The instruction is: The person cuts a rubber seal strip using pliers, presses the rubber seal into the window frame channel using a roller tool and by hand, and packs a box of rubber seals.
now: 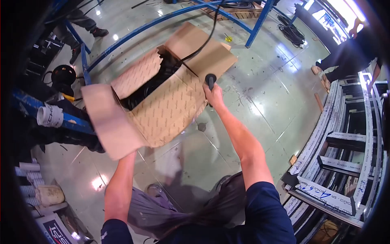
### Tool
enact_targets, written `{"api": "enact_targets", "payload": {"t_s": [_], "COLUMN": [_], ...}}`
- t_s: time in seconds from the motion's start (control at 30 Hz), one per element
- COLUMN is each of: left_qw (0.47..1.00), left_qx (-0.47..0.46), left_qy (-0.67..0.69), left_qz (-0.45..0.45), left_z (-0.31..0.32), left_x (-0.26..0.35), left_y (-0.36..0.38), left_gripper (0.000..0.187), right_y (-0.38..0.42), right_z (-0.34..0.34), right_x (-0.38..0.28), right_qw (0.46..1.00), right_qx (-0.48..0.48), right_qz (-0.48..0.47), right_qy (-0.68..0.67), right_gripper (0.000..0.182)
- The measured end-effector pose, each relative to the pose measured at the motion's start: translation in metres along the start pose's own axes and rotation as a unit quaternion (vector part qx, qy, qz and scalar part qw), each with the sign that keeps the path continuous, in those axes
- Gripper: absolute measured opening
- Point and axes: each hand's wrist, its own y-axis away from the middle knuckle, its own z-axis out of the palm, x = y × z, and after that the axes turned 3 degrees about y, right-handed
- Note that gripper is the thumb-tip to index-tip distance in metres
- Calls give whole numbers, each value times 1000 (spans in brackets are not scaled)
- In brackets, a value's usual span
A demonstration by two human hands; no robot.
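Observation:
An open cardboard box (166,103) is tilted in front of me, its flaps folded out. Inside it lie dark, glossy black pieces (152,83) whose kind I cannot make out. My right hand (214,96) is closed around a black round-ended object (210,80), like a tool handle, at the right side of the box. My left forearm reaches up under the near left flap (113,126); that flap hides the left hand and its fingers.
Stacked wrapped frames (337,162) stand on the right. A blue metal frame (162,18) crosses behind the box, with a black cable (209,38) hanging in front. Coiled cable (291,32) lies on the floor. Another person (349,57) is at right; someone's legs (83,22) show upper left.

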Motion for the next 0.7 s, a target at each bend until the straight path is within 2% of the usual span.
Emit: {"api": "enact_targets", "payload": {"t_s": [0.07,0.13,0.17,0.2,0.27,0.3,0.33,0.4,0.43,0.47,0.53,0.6,0.67,0.7], "left_qw": [999,997,996,991,948,854,701,584,515,536,434,352,323,310], "left_qx": [-21,-14,-3,20,97,12,-80,-251,-326,-286,-380,-404,-443,-461], "left_qy": [-5,-32,-58,-102,-302,-510,-672,-769,-792,-763,-743,-766,-758,-755], "left_qz": [34,62,73,80,-6,108,224,65,-13,-221,-339,-354,-354,-350], "left_z": [-17,-19,-17,-17,-10,22,62,49,24,40,81,127,169,198], "left_x": [-3,-14,-21,-25,-19,-10,1,18,20,34,64,85,96,106], "left_y": [-8,-5,-4,1,21,62,96,134,149,172,214,256,295,311], "left_gripper": [59,58,58,58,71,77,83,86,77,65,60,60,59,59], "right_y": [-5,-5,-4,-3,15,30,35,62,83,105,139,175,215,230], "right_z": [20,16,17,15,-14,-39,-63,-99,-116,-135,-181,-231,-293,-326], "right_x": [30,14,23,32,5,-18,-38,-50,-57,-66,-92,-118,-149,-166], "right_qw": [999,995,994,991,963,949,932,885,851,805,699,617,603,613], "right_qx": [29,-27,-42,-57,-111,-159,-206,-260,-219,-175,-45,75,118,108], "right_qz": [7,70,85,98,167,223,269,343,397,444,553,597,615,627], "right_qy": [33,-59,-63,-68,-181,-156,-132,-178,-267,-353,-451,-508,-495,-468], "right_gripper": [36,36,36,37,39,40,41,42,40,38,29,21,14,16]}}
